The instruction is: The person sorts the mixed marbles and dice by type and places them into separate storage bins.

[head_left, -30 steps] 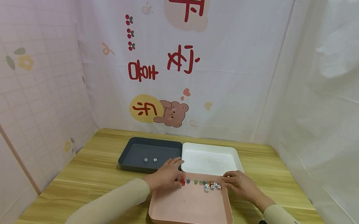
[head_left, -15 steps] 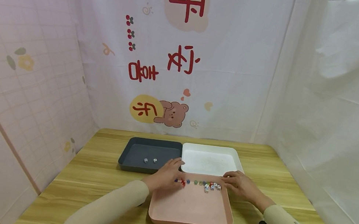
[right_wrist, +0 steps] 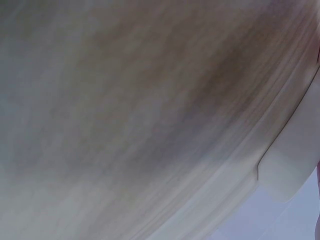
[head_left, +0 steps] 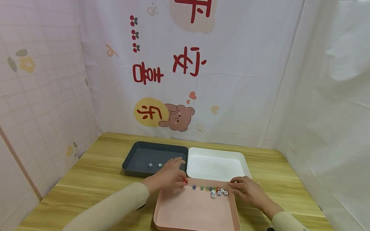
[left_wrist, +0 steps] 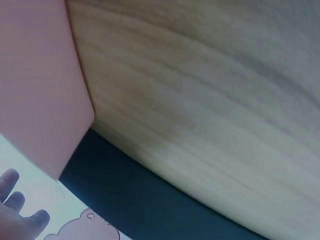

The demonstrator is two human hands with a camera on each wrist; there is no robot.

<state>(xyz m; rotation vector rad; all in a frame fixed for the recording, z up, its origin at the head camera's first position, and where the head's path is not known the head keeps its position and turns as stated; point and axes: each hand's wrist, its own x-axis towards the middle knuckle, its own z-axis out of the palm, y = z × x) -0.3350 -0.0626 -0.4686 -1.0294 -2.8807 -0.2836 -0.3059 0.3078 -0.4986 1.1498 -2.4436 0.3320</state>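
In the head view a pink tray (head_left: 196, 229) lies at the front of the table. My left hand (head_left: 168, 177) is over its far left corner, pinching a red die (head_left: 185, 182) between thumb and fingers. Along the tray's far side sit several small dice: a blue die (head_left: 194, 187), a green die (head_left: 202, 188), a cluster of white dice (head_left: 213, 195) and another red die (head_left: 218, 190). My right hand (head_left: 248, 191) grips the tray's far right corner. The left wrist view catches only some left fingertips (left_wrist: 37, 220); the die is not visible there.
Behind stand a dark grey tray (head_left: 139, 152) with two white dice (head_left: 150, 165) in it and a white tray (head_left: 217, 163), side by side against the pink one. Printed cloth walls (head_left: 244, 80) enclose the wooden table (head_left: 93, 196) at back and sides.
My left hand has lifted and shifted left and away, towards the dark grey tray, carrying the red die up from the pink tray. The right hand has stayed put.
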